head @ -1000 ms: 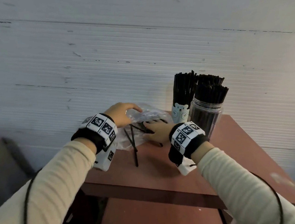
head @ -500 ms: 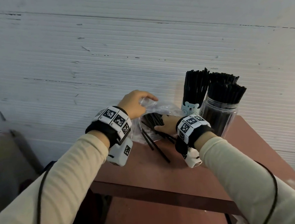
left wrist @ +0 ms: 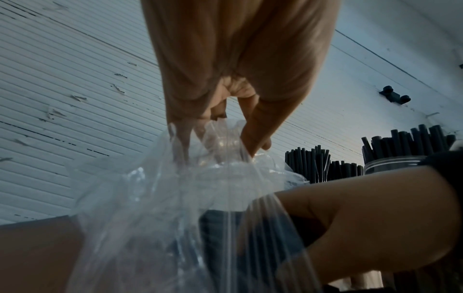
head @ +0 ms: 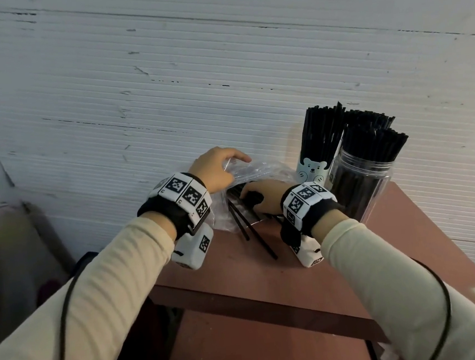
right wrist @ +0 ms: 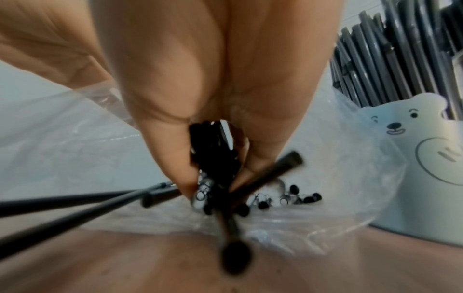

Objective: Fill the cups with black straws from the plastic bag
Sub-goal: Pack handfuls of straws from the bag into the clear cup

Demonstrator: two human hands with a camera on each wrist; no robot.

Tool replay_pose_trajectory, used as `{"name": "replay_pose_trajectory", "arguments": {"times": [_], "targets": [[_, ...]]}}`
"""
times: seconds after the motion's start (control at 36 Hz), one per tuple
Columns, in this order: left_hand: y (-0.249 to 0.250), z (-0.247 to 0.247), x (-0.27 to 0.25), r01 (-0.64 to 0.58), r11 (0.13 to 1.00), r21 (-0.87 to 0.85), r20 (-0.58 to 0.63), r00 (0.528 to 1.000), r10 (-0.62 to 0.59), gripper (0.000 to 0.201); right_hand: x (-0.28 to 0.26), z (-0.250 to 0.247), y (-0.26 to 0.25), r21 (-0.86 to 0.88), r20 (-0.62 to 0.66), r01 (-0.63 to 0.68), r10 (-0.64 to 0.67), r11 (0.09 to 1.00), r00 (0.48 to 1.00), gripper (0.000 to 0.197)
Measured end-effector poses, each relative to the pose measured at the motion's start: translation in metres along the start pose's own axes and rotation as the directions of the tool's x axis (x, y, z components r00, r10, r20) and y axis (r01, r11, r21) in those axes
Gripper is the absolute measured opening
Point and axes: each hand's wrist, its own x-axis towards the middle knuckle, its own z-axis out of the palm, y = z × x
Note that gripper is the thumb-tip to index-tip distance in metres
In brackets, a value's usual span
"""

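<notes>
Reddish-brown wooden table against a ribbed white wall. Step in hand, as judged: drawing a bundle of straws out of the bag.

Crumpled clear plastic bag, at the far left of the table top, holds the remaining thin black plastic straws; several stick out of its near side onto the table.

Clear ribbed plastic jar, far right, packed with upright straws. White cup printed with a bear face, just left of the jar, likewise full.

Left hand pinches the top of the bag and lifts it. Right hand, fingers curled, grips a bundle of straws at the bag.

Next move, as judged: pull the bundle clear without scattering, upend it, and seat it in a cup; both look crowded.
</notes>
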Motion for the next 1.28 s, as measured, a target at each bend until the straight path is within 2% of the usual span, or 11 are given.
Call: {"name": "replay_pose_trajectory", "arguments": {"times": [0.17, 0.25, 0.33, 0.5, 0.78, 0.89, 0.97, 1.08, 1.14, 1.19, 1.28], "targets": [[0.000, -0.002, 0.001, 0.012, 1.000, 0.001, -0.045, 0.999, -0.012, 0.058, -0.006, -0.002, 0.002, 0.019, -0.030, 0.061, -0.061, 0.998, 0.998, 0.034], [0.002, -0.001, 0.001, 0.024, 1.000, -0.004, -0.068, 0.997, -0.024, 0.057, -0.012, -0.005, 0.006, 0.055, -0.085, 0.098, -0.093, 0.994, 0.992, 0.033], [0.004, 0.000, 0.001, 0.029, 1.000, -0.007, -0.067, 0.997, -0.029, 0.058, -0.019, -0.008, 0.009, 0.115, -0.160, 0.113, -0.094, 0.987, 0.983, 0.032], [0.007, 0.000, -0.001, 0.034, 0.999, 0.011, -0.049, 0.998, -0.034, 0.059, -0.032, -0.011, 0.019, 0.243, -0.202, 0.119, -0.070, 0.963, 0.977, 0.027], [0.007, 0.001, -0.004, 0.025, 0.999, 0.035, -0.040, 0.999, -0.023, 0.060, -0.051, -0.019, 0.019, 0.285, -0.271, 0.141, -0.061, 0.948, 0.961, 0.022], [0.002, 0.002, -0.006, -0.011, 0.999, 0.035, -0.028, 1.000, 0.012, 0.058, -0.062, -0.023, 0.027, 0.346, -0.243, 0.118, -0.033, 0.931, 0.970, 0.021], [-0.003, 0.004, -0.009, -0.054, 0.996, 0.075, -0.073, 0.996, 0.060, 0.056, -0.077, -0.028, 0.031, 0.394, -0.212, 0.117, -0.033, 0.912, 0.977, 0.019], [0.004, 0.007, -0.017, -0.186, 0.974, 0.125, -0.155, 0.967, 0.205, 0.057, -0.100, -0.037, 0.034, 0.404, -0.189, 0.129, -0.055, 0.906, 0.980, 0.021], [0.017, 0.010, -0.024, -0.303, 0.945, 0.120, -0.109, 0.942, 0.316, 0.056, -0.111, -0.043, 0.036, 0.406, -0.172, 0.128, -0.062, 0.905, 0.983, 0.022], [0.032, 0.016, -0.028, -0.381, 0.917, 0.118, 0.028, 0.924, 0.381, 0.058, -0.121, -0.048, 0.037, 0.380, -0.161, 0.128, -0.071, 0.916, 0.984, 0.023], [0.050, 0.034, -0.027, -0.411, 0.902, 0.134, 0.239, 0.896, 0.373, 0.079, -0.135, -0.056, 0.036, 0.329, -0.151, 0.126, -0.079, 0.936, 0.985, 0.025]]}}
